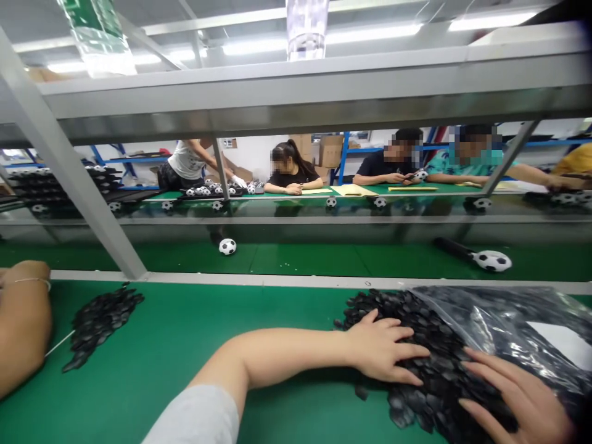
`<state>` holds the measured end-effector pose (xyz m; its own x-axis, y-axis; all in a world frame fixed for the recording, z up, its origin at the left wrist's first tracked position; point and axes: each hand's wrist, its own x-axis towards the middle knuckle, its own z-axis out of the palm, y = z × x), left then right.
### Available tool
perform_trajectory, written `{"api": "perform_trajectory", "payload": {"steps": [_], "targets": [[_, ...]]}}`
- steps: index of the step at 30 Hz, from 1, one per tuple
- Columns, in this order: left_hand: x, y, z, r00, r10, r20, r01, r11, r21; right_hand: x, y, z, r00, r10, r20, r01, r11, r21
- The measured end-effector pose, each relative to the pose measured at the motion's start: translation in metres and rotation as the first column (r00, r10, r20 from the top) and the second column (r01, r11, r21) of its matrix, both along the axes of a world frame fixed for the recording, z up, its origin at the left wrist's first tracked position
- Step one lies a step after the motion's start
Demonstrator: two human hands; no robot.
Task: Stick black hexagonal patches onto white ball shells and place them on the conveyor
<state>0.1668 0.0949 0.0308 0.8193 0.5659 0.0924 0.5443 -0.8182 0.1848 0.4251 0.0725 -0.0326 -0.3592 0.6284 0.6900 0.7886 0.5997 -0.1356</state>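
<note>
My left hand (pixel 382 350) lies with spread fingers on a heap of small flat black pieces (pixel 430 370), its arm reaching across the green tabletop (pixel 287 308). On the heap's right side rests my right hand (pixel 522 394), fingers apart and slightly bent over the pieces. Neither hand visibly grips anything. Beside them, a clear plastic bag (pixel 481 314) with dark contents and a white label (pixel 562 342) lies against the heap. A loose black piece (pixel 361 391) sits just below my left wrist.
A smaller pile of black pieces (pixel 104 317) lies left, near a co-worker's arm (pixel 23 327). Beyond the metal ledge, a green conveyor (pixel 296 259) carries items with soccer-ball ends (pixel 493 261). A slanted metal post (pixel 83 166) stands left. Several people sit across.
</note>
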Motion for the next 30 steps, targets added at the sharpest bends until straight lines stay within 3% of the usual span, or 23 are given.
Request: {"api": "perform_trajectory", "payload": {"steps": [4,10,13,17,21,25,30], "targets": [[-0.032,-0.018,-0.004,0.999,0.01,0.034,-0.01,1.0,0.007,-0.041,-0.014,0.008,0.972,0.098,0.213,-0.087,0.994,-0.061],[-0.081,-0.051,-0.01,0.994,0.007,0.112,-0.014,0.998,0.063,-0.099,-0.014,0.017,0.934,0.131,0.333,-0.094,0.988,-0.125],[-0.109,-0.068,-0.018,0.982,0.053,0.179,-0.066,0.996,0.068,-0.126,-0.001,0.029,0.941,0.095,0.323,-0.025,0.977,-0.213],[-0.139,-0.08,-0.033,0.952,0.157,0.261,-0.174,0.984,0.045,-0.156,0.04,0.039,0.945,-0.072,0.318,0.164,0.948,-0.272],[-0.146,-0.081,-0.045,0.912,0.173,0.371,-0.216,0.973,0.077,-0.174,0.088,0.039,0.905,-0.207,0.371,0.349,0.861,-0.371],[-0.143,-0.079,-0.05,0.893,0.188,0.41,-0.237,0.969,0.07,-0.182,0.109,0.039,0.902,-0.122,0.413,0.346,0.776,-0.527],[-0.144,-0.079,-0.051,0.9,0.205,0.384,-0.226,0.974,0.008,-0.176,0.097,0.036,0.908,-0.042,0.417,0.268,0.824,-0.499]]}}
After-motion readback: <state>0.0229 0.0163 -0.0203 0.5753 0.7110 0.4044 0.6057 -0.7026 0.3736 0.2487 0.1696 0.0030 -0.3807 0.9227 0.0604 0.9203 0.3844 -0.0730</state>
